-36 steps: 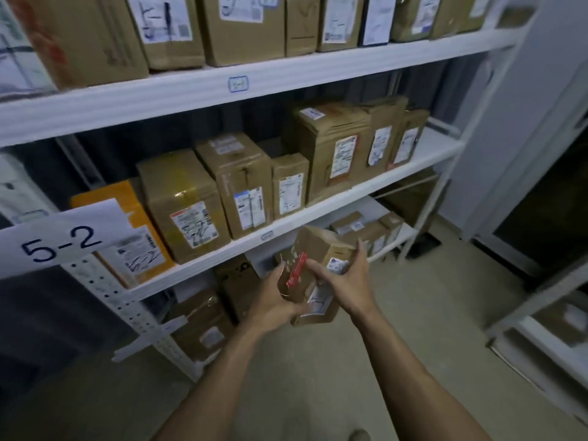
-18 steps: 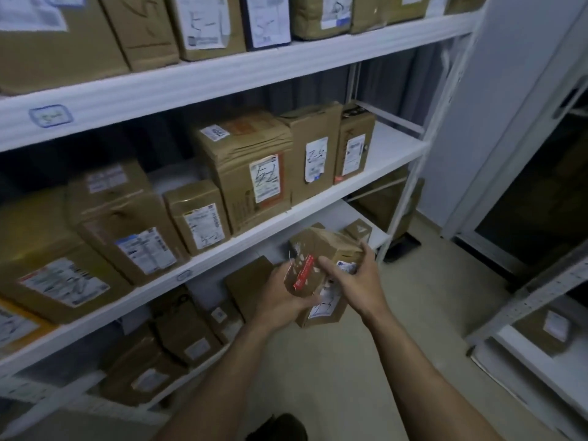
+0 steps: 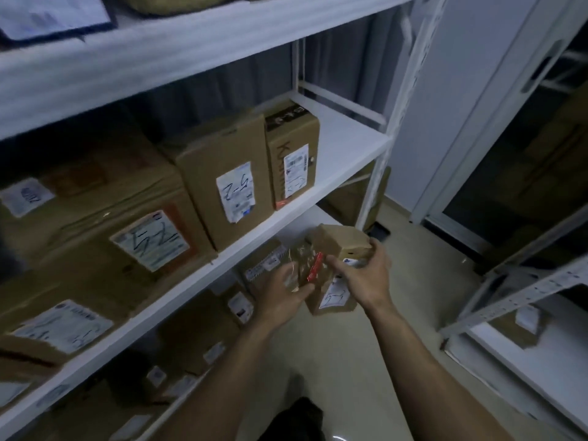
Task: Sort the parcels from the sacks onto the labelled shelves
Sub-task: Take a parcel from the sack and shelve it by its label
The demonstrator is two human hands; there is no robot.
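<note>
Both hands are on one small brown parcel (image 3: pixel 342 246), held up in the air in front of the rack, just below the front lip of the middle shelf (image 3: pixel 346 144). The left hand (image 3: pixel 280 294) curls round the parcel's near left side, though it is blurred and its fingertips are hard to read. The right hand (image 3: pixel 366 278) wraps the right side, with its thumb laid across the front face. A red strip (image 3: pixel 315 270) lies on that face between the two hands; I cannot tell whether it is a pen or a sticker. A white label (image 3: pixel 335 296) with handwriting sits at the parcel's six o'clock end.

At eleven o'clock from the parcel, a tall box (image 3: pixel 222 179) stands on the middle shelf, and a narrower box (image 3: pixel 292 154) touches it at its three o'clock side. A wider box (image 3: pixel 111 224) sits at the tall one's nine o'clock. Beyond the narrow box the shelf board is bare white. More parcels (image 3: pixel 197 332) lie on the shelf below. A second rack (image 3: pixel 525 291) stands at three o'clock, across the pale floor (image 3: pixel 350 361).
</note>
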